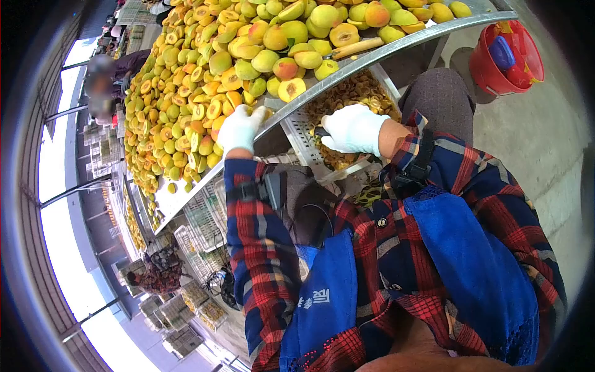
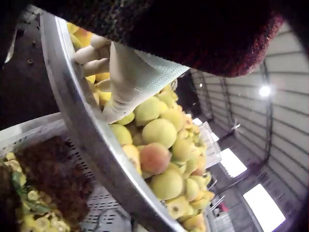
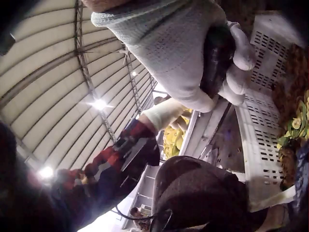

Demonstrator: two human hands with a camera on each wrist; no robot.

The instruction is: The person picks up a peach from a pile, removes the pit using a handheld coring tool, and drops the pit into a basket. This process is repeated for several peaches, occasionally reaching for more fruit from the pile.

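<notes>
My left hand [image 1: 240, 127], in a white glove, is at the near edge of a big heap of yellow peaches [image 1: 264, 61]. In the left wrist view its thumb and fingers [image 2: 96, 67] curl about a yellow peach [image 2: 103, 97] just inside the metal rim. A white-gloved right hand [image 1: 354, 128] grips a dark handle [image 3: 216, 60] over the crate; the tool's working end is hidden. Both whole and halved fruit lie in the heap, some halves with their cut faces up. A wooden-handled tool [image 1: 358, 48] rests among them near the rim.
A metal table rim [image 2: 91, 130] curves between the heap and my lap. Below it stands a white perforated crate [image 1: 299, 133] holding brown and yellow scraps [image 1: 356, 93]. A red bucket [image 1: 486, 68] is on the floor at right. Stacked crates [image 1: 201, 232] and other people are at left.
</notes>
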